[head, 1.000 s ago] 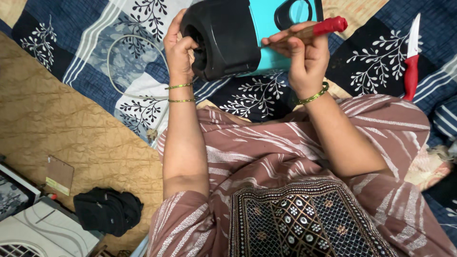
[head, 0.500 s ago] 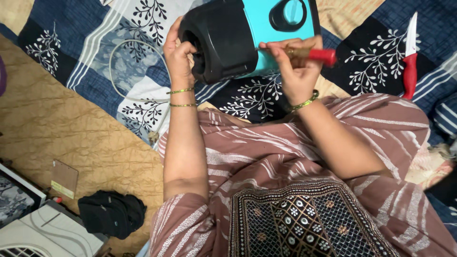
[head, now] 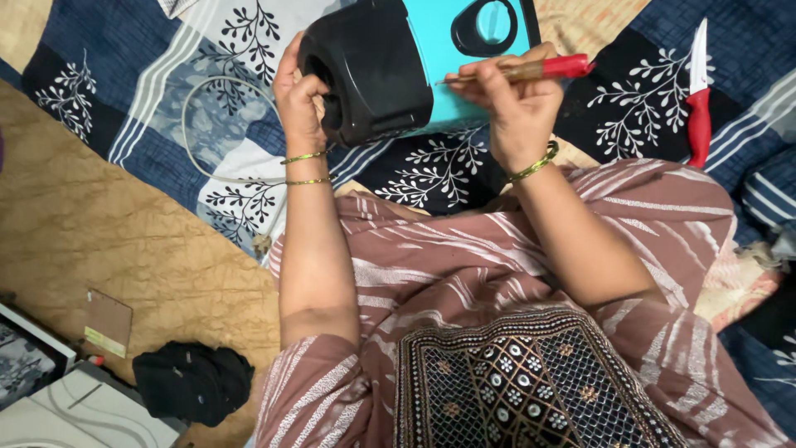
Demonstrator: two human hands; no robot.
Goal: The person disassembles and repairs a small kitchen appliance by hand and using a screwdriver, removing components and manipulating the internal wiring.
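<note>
The turquoise and black appliance [head: 398, 62] fills the space between the left hand [head: 300, 87] and the right hand [head: 514, 104]. A white cord [head: 195, 124] loops on the quilt just left of it. A red-handled knife [head: 699, 99] lies well apart on the right, with open patterned quilt [head: 630, 91] between.

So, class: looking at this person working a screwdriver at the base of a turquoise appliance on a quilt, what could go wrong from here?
The screwdriver tip could slip off the black base and jab the left hand bracing the appliance. The appliance lies on a soft quilt, so it may roll under pressure. A red-handled knife lies bare beside the right arm.
</note>
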